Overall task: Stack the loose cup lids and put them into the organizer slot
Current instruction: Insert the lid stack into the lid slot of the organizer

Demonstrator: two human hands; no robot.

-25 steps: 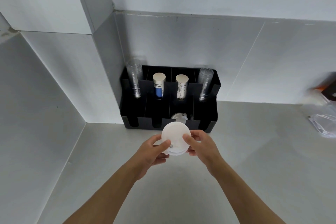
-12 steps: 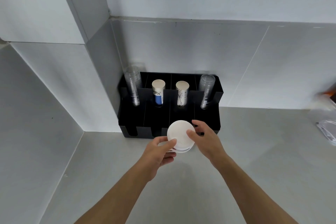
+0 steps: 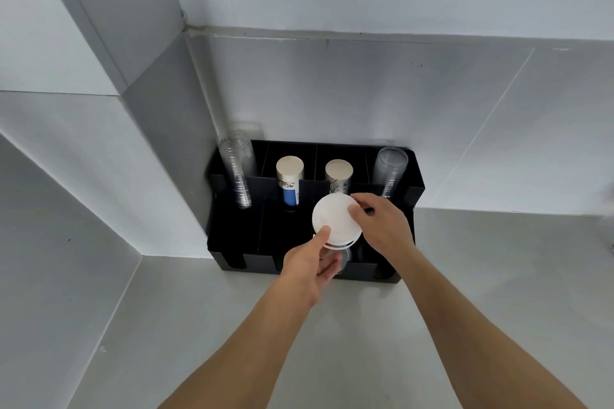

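A stack of white cup lids (image 3: 334,217) hangs over the front row of the black organizer (image 3: 239,242), above its third slot from the left. My left hand (image 3: 307,264) grips the stack's near edge with the thumb on top. My right hand (image 3: 382,226) holds the far right edge with fingers over the rim. A clear lid (image 3: 342,259) shows just under the stack, low in the slot. How far the stack has sunk into the slot is hidden by my hands.
The organizer's back row holds two clear cup stacks (image 3: 237,169) (image 3: 390,169) and two paper cup stacks (image 3: 289,183) (image 3: 339,176). It sits in the corner of a grey counter (image 3: 349,342), walls on the left and behind.
Both hands have carried the lid stack forward from above the counter to over the organizer's front slot. The view has moved closer to the organizer.
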